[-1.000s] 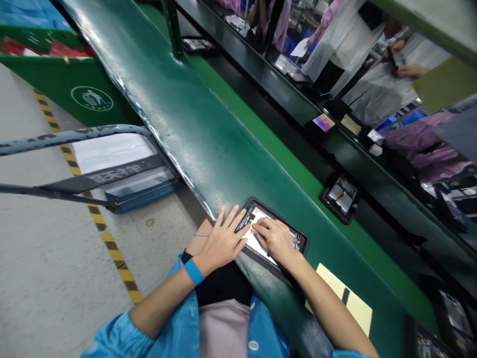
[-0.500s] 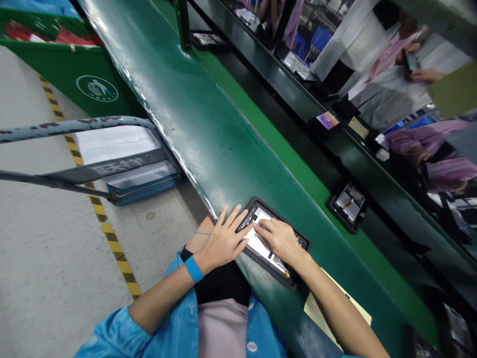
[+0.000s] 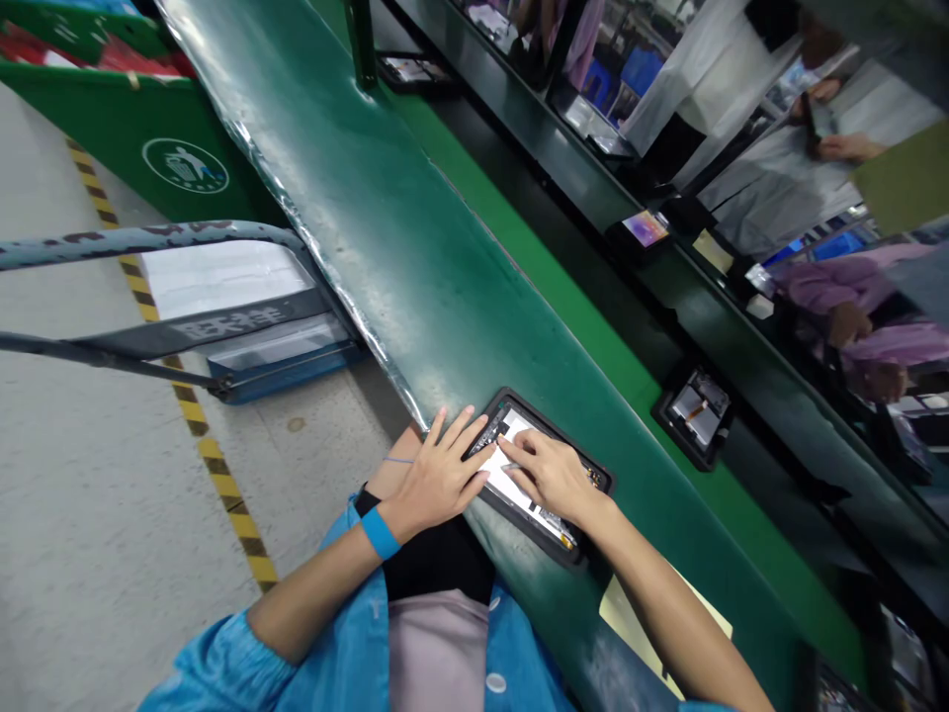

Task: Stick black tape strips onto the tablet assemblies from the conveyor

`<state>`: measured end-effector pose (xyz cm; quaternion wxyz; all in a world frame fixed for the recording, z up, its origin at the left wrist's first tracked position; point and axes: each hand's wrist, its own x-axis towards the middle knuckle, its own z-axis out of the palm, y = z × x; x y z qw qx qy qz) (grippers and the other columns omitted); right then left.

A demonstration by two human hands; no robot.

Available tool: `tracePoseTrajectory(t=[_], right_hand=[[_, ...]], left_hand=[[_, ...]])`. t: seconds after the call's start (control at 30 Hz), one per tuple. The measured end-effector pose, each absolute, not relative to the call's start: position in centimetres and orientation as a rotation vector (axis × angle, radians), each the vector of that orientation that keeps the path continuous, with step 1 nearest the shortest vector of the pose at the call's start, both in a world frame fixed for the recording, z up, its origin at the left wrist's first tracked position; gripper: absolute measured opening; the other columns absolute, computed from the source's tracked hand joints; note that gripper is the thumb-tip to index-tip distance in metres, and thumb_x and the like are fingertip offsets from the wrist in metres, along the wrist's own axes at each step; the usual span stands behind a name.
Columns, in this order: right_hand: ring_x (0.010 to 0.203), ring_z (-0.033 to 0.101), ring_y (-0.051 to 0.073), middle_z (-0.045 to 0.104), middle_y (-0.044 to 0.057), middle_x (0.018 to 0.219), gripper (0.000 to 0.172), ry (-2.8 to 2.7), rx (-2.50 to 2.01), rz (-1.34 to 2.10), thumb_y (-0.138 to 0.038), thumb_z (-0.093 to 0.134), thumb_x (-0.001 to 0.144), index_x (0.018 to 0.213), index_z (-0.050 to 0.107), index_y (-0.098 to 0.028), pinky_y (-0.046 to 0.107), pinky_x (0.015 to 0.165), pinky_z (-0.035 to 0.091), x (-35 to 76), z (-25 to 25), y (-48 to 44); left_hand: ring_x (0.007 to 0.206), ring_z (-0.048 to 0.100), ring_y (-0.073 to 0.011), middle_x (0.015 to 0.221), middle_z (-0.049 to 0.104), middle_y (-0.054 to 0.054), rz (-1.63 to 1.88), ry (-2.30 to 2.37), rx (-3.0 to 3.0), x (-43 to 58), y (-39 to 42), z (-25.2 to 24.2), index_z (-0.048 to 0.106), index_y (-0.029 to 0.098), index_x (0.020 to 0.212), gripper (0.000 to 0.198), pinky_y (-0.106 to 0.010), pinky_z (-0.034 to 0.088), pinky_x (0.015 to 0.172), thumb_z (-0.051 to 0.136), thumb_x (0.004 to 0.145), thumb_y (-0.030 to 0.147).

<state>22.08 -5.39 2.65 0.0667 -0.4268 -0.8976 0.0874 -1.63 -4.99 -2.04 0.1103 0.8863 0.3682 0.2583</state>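
An opened tablet (image 3: 519, 499) with a white battery area and exposed circuit parts lies in a black tray (image 3: 555, 429) on the green bench. My left hand (image 3: 445, 470) rests spread over the tray's left edge, its fingertips on the tablet's near-left side. Over the middle of the tablet is my right hand (image 3: 553, 475), index finger stretched toward the circuit strip and thumb apart from it. No held thing shows between those fingers. The right hand hides part of the tablet's far side.
A yellowish sheet (image 3: 630, 628) lies under my right forearm. Beyond the bench, a green conveyor belt runs past, with another opened tablet (image 3: 697, 407) in a tray. A cart handle (image 3: 222, 232) and a green bin (image 3: 222, 203) stand left. Co-workers sit across the line.
My right index finger has straightened and shifted slightly up and left, its thumb now apart. My left hand stays spread at the tray edge. The tablet keeps its place.
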Motion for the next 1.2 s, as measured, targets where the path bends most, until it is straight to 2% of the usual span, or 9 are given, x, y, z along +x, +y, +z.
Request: tracePoseTrajectory(t=[0.17,0.33,0.43,0.53,0.7,0.93,1.07,1.2], right_hand=[[0.091,0.067,0.020,0.066,0.012,0.114,0.039,-2.590,-1.337,0.385,-0.039,0.050,0.105,0.138,0.057,-0.018,0.032,0.079,0.056,22.6,2.4,-5.9],[0.091,0.068,0.021,0.067,0.011,0.111,0.041,-2.547,-1.325,0.360,-0.038,0.053,0.104,0.140,0.056,-0.019,0.032,0.077,0.057,22.5,2.4,-6.0],[0.089,0.068,0.020,0.069,0.011,0.108,0.035,-2.524,-1.368,0.283,-0.036,0.052,0.104,0.133,0.060,-0.019,0.030,0.075,0.056,22.1,2.5,-6.1],[0.085,0.068,0.020,0.070,0.010,0.104,0.024,-2.478,-1.471,0.267,-0.035,0.053,0.104,0.118,0.065,-0.018,0.029,0.073,0.054,21.6,2.5,-6.2],[0.080,0.066,0.018,0.068,0.004,0.092,0.012,-2.421,-1.588,0.433,-0.025,0.053,0.102,0.097,0.063,-0.021,0.027,0.072,0.049,21.1,2.7,-6.2],[0.079,0.064,0.017,0.067,0.004,0.091,0.013,-2.288,-1.412,0.605,-0.030,0.052,0.105,0.098,0.060,-0.022,0.027,0.074,0.048,21.8,2.8,-6.7],[0.082,0.065,0.017,0.069,0.005,0.095,0.012,-2.231,-1.344,0.683,-0.030,0.052,0.105,0.099,0.059,-0.023,0.027,0.076,0.048,22.1,2.6,-7.0],[0.074,0.063,0.017,0.069,0.003,0.088,0.012,-2.187,-1.411,0.699,-0.031,0.054,0.104,0.096,0.060,-0.023,0.027,0.071,0.046,22.2,2.2,-7.3]], left_hand=[[0.148,0.040,-0.0375,0.153,0.052,-0.016,0.753,1.087,2.587,-1.7,-5.1,-1.9,0.068,0.022,0.129,0.034,-0.069,0.028,0.120,0.054,0.100,0.031],[0.149,0.039,-0.0378,0.153,0.052,-0.016,0.763,1.077,2.559,-1.8,-5.1,-2.1,0.067,0.022,0.130,0.035,-0.071,0.026,0.121,0.055,0.099,0.031],[0.149,0.039,-0.0361,0.152,0.053,-0.015,0.794,1.078,2.506,-1.8,-5.1,-1.9,0.068,0.021,0.129,0.033,-0.069,0.025,0.122,0.054,0.099,0.029],[0.149,0.039,-0.0332,0.150,0.056,-0.013,0.830,1.115,2.422,-1.7,-5.0,-1.7,0.070,0.022,0.125,0.031,-0.066,0.026,0.123,0.051,0.100,0.025],[0.147,0.043,-0.0310,0.145,0.059,-0.012,0.856,1.164,2.292,-1.3,-4.5,-1.1,0.073,0.022,0.115,0.030,-0.065,0.029,0.123,0.047,0.101,0.023],[0.151,0.036,-0.0319,0.153,0.052,-0.011,0.780,1.035,2.242,-0.8,-3.7,0.3,0.072,0.022,0.116,0.026,-0.063,0.026,0.125,0.053,0.098,0.026],[0.152,0.034,-0.0316,0.156,0.049,-0.009,0.730,0.924,2.218,-0.4,-3.5,0.8,0.073,0.022,0.101,0.018,-0.062,0.023,0.126,0.055,0.096,0.024],[0.150,0.039,-0.0299,0.152,0.054,-0.008,0.758,0.955,2.171,0.1,-3.5,0.8,0.071,0.022,0.091,0.018,-0.062,0.027,0.125,0.054,0.096,0.023]])
